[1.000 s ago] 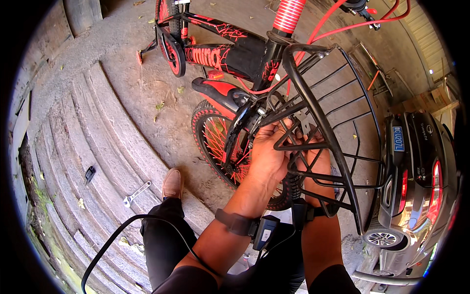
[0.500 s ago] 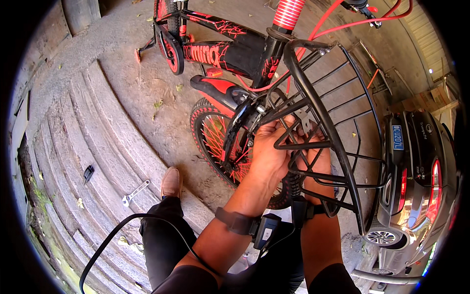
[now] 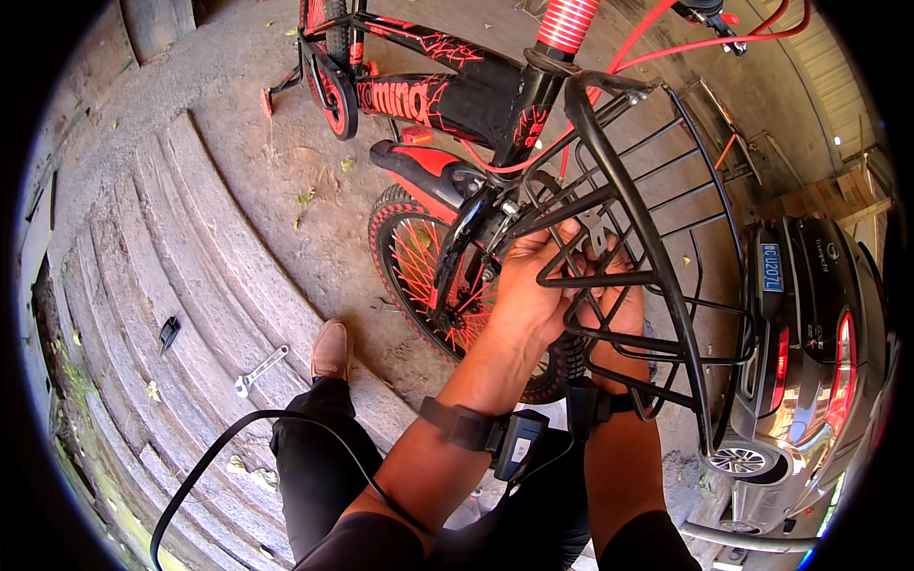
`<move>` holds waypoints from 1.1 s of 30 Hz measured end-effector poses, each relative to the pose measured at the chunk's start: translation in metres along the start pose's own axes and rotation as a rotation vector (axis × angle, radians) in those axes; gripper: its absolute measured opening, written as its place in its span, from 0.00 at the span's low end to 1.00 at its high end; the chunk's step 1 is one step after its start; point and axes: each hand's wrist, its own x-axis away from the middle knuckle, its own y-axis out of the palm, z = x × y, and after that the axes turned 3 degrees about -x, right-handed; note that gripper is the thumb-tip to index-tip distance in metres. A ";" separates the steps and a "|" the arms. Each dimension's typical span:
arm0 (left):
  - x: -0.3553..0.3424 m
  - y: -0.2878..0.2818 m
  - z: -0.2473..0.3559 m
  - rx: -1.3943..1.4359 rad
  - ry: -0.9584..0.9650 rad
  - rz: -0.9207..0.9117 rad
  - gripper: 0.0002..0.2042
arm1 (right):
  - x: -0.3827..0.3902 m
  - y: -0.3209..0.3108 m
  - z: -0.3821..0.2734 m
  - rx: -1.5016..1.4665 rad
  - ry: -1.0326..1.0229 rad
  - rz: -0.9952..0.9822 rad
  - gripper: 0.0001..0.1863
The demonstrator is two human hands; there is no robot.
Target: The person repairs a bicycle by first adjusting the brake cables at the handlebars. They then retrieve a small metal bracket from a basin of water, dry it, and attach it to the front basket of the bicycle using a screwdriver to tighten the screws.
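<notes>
A black wire basket [image 3: 657, 255] sits at the front of a black and red bicycle [image 3: 443, 105]. Through its bars, a small silver metal bracket [image 3: 592, 231] with holes shows at the basket's back. My left hand [image 3: 531, 290] is closed just left of the bracket, its thumb tip close to the plate. My right hand [image 3: 617, 290] reaches in from below right, fingers bent by the bracket's lower end and partly covered by wires. Whatever is pinched between the fingers stays hidden. Below the hands is the front wheel [image 3: 405, 247], with red spokes.
An adjustable wrench [image 3: 262, 371] and a small black object [image 3: 169, 334] lie on the ridged concrete steps [image 3: 181, 276] to the left. A black cable [image 3: 205, 466] loops beside my leg. At right stands a dark car [image 3: 819, 314]. Red brake cables [image 3: 657, 48] arch above the basket.
The basket and bicycle front appear slightly farther right and tilted a little differently. Both hands stay at the bracket, with small finger shifts.
</notes>
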 end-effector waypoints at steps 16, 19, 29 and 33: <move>0.002 -0.003 0.001 0.110 -0.041 -0.084 0.03 | -0.009 -0.048 -0.004 0.007 0.040 -0.328 0.15; 0.002 -0.003 0.001 0.123 -0.042 -0.153 0.02 | -0.006 -0.048 -0.006 0.024 0.022 -0.351 0.14; 0.002 -0.006 0.001 0.028 -0.039 -0.075 0.02 | 0.067 -0.086 -0.094 1.310 0.280 -0.368 0.11; 0.000 -0.009 0.002 0.041 -0.030 -0.073 0.01 | 0.134 -0.060 -0.172 1.209 0.104 -0.465 0.19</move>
